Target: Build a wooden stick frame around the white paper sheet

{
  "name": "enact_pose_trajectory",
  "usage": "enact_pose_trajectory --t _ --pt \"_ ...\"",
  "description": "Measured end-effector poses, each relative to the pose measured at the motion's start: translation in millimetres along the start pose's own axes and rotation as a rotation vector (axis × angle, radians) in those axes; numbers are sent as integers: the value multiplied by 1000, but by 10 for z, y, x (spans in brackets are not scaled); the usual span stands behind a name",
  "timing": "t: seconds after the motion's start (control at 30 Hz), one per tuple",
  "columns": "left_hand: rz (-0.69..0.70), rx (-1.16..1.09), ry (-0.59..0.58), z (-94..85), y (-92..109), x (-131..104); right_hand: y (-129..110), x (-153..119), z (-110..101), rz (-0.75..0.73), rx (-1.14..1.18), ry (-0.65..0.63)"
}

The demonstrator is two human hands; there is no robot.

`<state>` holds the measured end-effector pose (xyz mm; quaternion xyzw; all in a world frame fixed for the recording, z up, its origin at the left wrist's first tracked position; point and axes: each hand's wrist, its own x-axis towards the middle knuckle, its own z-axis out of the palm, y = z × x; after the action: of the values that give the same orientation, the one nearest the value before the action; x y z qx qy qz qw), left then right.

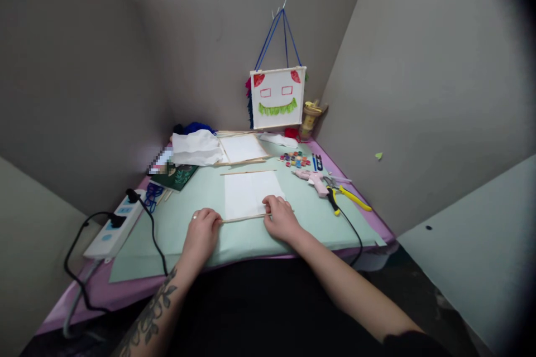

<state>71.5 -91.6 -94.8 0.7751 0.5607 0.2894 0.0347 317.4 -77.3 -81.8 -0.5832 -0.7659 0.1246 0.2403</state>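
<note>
A white sheet of paper (247, 192) lies flat in the middle of the table. Along its near edge runs a thin wooden stick (243, 219). My left hand (203, 231) has its fingers closed on the stick's left end. Close to the stick's right end, my right hand (280, 216) curls over the paper's near right corner, fingertips pressed down at the stick. A second wooden stick (247, 172) rests along the paper's far edge, touched by neither hand.
A pink glue gun (312, 179) and yellow-handled pliers (354, 198) lie right. Paint pots (295, 159) stand behind them. A power strip (115, 228) with black cords sits left. A framed paper face (277, 97) hangs on blue cords at the back, near white papers (245, 148).
</note>
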Motion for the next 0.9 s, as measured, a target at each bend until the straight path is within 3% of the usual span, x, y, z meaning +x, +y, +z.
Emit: enact_pose_trajectory --t 0.9 --pt "86 -51 32 -14 35 -16 -173 75 29 -70 -28 -68"
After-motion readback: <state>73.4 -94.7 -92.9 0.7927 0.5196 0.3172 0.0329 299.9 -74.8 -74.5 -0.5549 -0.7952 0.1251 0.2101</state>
